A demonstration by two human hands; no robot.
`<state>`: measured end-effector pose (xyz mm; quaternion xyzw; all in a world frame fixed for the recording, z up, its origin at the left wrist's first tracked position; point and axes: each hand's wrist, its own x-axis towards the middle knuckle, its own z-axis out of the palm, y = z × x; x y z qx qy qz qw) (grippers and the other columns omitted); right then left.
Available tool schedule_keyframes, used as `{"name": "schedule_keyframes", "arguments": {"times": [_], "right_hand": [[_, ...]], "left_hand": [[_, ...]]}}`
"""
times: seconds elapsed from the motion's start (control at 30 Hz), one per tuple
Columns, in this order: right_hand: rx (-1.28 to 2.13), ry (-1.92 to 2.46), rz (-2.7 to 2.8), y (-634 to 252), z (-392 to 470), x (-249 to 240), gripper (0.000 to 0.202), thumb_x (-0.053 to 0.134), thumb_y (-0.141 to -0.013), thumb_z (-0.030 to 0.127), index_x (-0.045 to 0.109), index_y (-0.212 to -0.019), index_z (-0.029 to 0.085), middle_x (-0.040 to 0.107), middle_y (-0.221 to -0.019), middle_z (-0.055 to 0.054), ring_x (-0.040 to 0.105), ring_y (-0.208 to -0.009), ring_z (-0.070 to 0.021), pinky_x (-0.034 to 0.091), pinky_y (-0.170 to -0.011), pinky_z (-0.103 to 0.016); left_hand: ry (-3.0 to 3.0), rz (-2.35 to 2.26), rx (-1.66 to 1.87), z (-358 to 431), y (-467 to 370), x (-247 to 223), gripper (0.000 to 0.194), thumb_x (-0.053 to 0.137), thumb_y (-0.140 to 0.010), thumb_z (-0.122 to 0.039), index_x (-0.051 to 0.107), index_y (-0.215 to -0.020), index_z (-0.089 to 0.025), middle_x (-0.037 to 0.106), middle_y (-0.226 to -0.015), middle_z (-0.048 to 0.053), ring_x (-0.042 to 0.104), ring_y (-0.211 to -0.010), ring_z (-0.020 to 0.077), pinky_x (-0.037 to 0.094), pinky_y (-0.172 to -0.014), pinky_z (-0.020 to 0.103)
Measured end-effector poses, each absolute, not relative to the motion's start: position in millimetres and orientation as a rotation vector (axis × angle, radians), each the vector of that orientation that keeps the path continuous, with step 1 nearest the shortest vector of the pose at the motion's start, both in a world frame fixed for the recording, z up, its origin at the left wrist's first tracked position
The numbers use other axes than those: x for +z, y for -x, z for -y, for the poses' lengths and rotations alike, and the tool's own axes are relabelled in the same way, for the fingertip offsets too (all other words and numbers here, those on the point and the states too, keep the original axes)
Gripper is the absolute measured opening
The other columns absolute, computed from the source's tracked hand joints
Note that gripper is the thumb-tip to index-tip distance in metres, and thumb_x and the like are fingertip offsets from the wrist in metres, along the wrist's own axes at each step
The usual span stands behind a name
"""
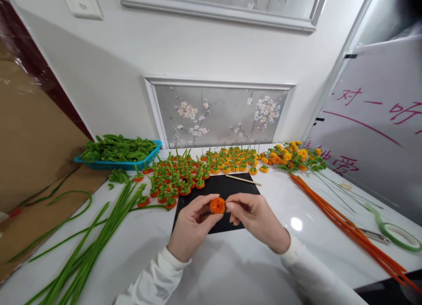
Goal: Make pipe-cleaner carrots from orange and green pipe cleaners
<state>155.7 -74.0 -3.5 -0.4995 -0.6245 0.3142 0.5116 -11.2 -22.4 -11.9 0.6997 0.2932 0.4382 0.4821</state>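
Note:
Between the thumb and fingers of my left hand (194, 223) is a small round orange pipe-cleaner flower (217, 205), its ribbed face toward me. My right hand (257, 217) is pinched at the flower's right edge; whether its fingertips grip the flower or something tiny is hidden. Both hands are above a black mat (227, 226) on the white table. Beyond them stand many small orange flower heads with green stems (178, 175), and yellow ones (234, 160) farther back. A thin wooden stick (243, 179) lies across the mat's far right corner.
Long green pipe cleaners (95, 248) lie at left, near a blue basket (108, 165) heaped with green pieces. At right are orange pipe cleaners (339, 221), green tape (400, 237), and a bunch of yellow and orange flowers (290, 155). A wall with framed panels stands behind.

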Motion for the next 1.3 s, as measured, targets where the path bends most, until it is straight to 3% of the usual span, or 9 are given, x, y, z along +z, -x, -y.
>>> {"name": "schedule_keyframes", "arguments": {"times": [0.13, 0.23, 0.43, 0.57, 0.73, 0.83, 1.03, 1.3], "right_hand": [[0.405, 1.274, 1.636, -148.7, 76.2, -2.6, 0.017, 0.053, -0.084, 0.026, 0.066, -0.081, 0.017, 0.063, -0.066, -0.003, 0.056, -0.053, -0.0104, 0.044, -0.05, -0.02], [0.333, 1.271, 1.717, -148.3, 77.2, 0.8, 0.017, 0.05, -0.085, 0.022, 0.066, -0.082, 0.016, 0.062, -0.067, -0.003, 0.054, -0.055, -0.0101, 0.042, -0.051, -0.02], [0.486, 1.226, 1.769, -153.1, 77.2, 3.9, 0.015, 0.051, -0.082, 0.018, 0.063, -0.074, 0.015, 0.058, -0.063, 0.0, 0.049, -0.054, -0.0083, 0.036, -0.048, -0.019], [0.717, 1.203, 1.683, -156.7, 75.1, 0.7, 0.016, 0.051, -0.083, 0.023, 0.065, -0.08, 0.015, 0.061, -0.068, -0.001, 0.052, -0.055, -0.0084, 0.04, -0.049, -0.018], [0.947, 1.181, 1.558, -171.2, 71.5, 0.7, 0.026, 0.051, -0.085, 0.035, 0.063, -0.088, 0.013, 0.056, -0.057, 0.001, 0.052, -0.049, -0.0088, 0.044, -0.048, -0.02], [0.91, 1.171, 1.471, -177.3, 70.2, -1.2, 0.027, 0.052, -0.084, 0.036, 0.061, -0.098, 0.014, 0.057, -0.06, 0.001, 0.052, -0.049, -0.0088, 0.046, -0.048, -0.022], [0.802, 1.025, 1.503, -171.5, 69.2, -8.1, 0.031, 0.062, -0.077, 0.025, 0.06, -0.108, 0.022, 0.058, -0.092, -0.004, 0.056, -0.066, -0.0103, 0.051, -0.058, -0.024], [0.793, 0.984, 1.516, -168.4, 66.1, -10.7, 0.026, 0.064, -0.077, 0.026, 0.064, -0.102, 0.023, 0.057, -0.091, -0.004, 0.055, -0.072, -0.0117, 0.052, -0.055, -0.022]], "left_hand": [[-1.945, -0.702, 1.117, 22.8, 11.8, -14.5, 0.028, 0.062, -0.076, -0.017, 0.064, -0.104, -0.02, 0.06, -0.099, 0.006, 0.061, -0.087, 0.0161, 0.055, -0.072, 0.024], [-2.064, -0.698, 1.115, 23.3, 13.4, -15.7, 0.03, 0.06, -0.078, -0.016, 0.063, -0.107, -0.021, 0.058, -0.102, 0.007, 0.06, -0.087, 0.0158, 0.054, -0.069, 0.023], [-2.092, -0.684, 1.037, 24.5, 13.7, -14.8, 0.028, 0.061, -0.079, -0.019, 0.066, -0.106, -0.022, 0.06, -0.098, 0.006, 0.06, -0.078, 0.0137, 0.051, -0.061, 0.02], [-1.92, -0.629, 0.998, 23.4, 11.2, -13.8, 0.029, 0.064, -0.076, -0.019, 0.067, -0.104, -0.023, 0.06, -0.097, 0.005, 0.061, -0.083, 0.0153, 0.053, -0.068, 0.023], [-1.629, -0.664, 0.939, 22.7, 10.7, -8.1, 0.036, 0.07, -0.07, -0.019, 0.064, -0.106, -0.019, 0.065, -0.096, 0.004, 0.063, -0.087, 0.0164, 0.053, -0.079, 0.026], [-1.512, -0.676, 0.899, 22.0, 12.2, -5.8, 0.046, 0.071, -0.068, -0.018, 0.059, -0.113, -0.018, 0.067, -0.098, 0.004, 0.064, -0.091, 0.0169, 0.052, -0.084, 0.028], [-1.48, -0.633, 0.894, 21.4, 12.4, -6.3, 0.052, 0.069, -0.07, -0.016, 0.053, -0.119, -0.02, 0.063, -0.108, 0.006, 0.063, -0.092, 0.0166, 0.052, -0.083, 0.027], [-1.391, -0.564, 0.841, 24.7, 13.1, -4.5, 0.033, 0.064, -0.078, -0.027, 0.063, -0.11, -0.018, 0.068, -0.103, 0.007, 0.064, -0.091, 0.0181, 0.052, -0.084, 0.031]]}}
